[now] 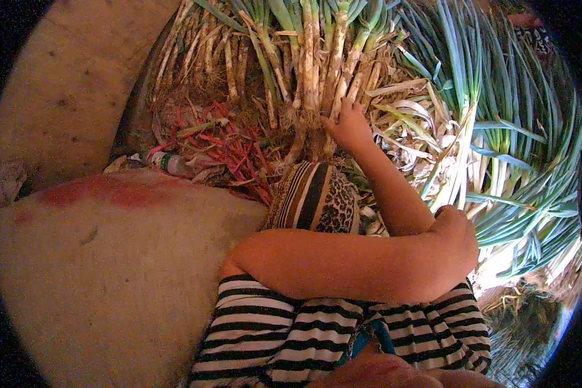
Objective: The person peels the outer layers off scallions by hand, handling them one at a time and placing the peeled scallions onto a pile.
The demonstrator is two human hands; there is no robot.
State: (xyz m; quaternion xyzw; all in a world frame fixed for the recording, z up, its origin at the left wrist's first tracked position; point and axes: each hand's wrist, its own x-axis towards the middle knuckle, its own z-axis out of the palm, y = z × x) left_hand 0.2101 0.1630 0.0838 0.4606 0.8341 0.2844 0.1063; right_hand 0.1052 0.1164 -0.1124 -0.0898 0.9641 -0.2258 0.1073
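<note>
My left arm crosses in front of my chest, and my left hand [455,224] closes around the white lower ends of a few scallions [458,169]. Their green leaves point away from me. My right hand [351,125] reaches forward with thumb and fingers apart, at the root ends of a row of soil-stained scallions [310,72]. Its fingertips touch or nearly touch a stalk; exact contact is hard to tell. Cleaner scallions with white stems and long green leaves [509,121] lie heaped on the right. Dry peeled skins [407,126] spread between the two groups.
Red strips [223,145] and a plastic bottle [172,163] lie at left ahead. A pale sack-like surface with a red stain [126,242] is beside me on the left. Striped and leopard-print cloth [315,196] shows beyond my left arm. Bare floor [82,72] lies at upper left.
</note>
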